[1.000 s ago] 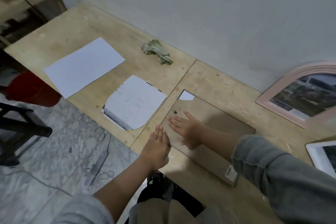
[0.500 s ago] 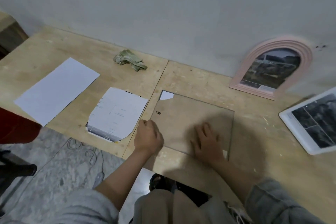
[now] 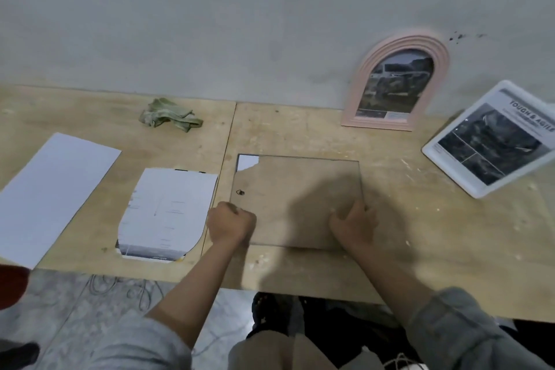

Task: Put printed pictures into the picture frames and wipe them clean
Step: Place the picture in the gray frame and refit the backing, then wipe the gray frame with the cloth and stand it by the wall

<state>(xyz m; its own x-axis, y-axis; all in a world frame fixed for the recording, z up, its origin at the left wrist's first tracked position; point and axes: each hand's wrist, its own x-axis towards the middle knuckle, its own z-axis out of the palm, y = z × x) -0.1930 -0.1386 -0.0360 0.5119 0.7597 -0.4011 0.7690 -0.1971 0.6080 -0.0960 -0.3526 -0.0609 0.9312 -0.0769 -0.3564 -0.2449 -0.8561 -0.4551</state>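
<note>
A square picture frame (image 3: 297,186) lies face down on the wooden table (image 3: 300,129), brown backing board up, with a small metal hanger near its left edge. A torn far-left corner shows white paper beneath. My left hand (image 3: 229,224) grips the frame's near-left corner with curled fingers. My right hand (image 3: 353,224) grips its near-right corner. A trimmed print (image 3: 166,209) lies face down to the left of the frame. A crumpled green cloth (image 3: 168,119) rests near the wall.
A pink arched frame (image 3: 396,84) with a picture leans on the wall at the right. A white frame (image 3: 495,138) with a black-and-white print lies tilted at the far right. A blank white sheet (image 3: 51,192) lies far left. Cables run over the floor below.
Both hands went from lying flat near the frame's left end to curling onto its two near corners. The view swung right, and the frame now lies squarer to the table edge.
</note>
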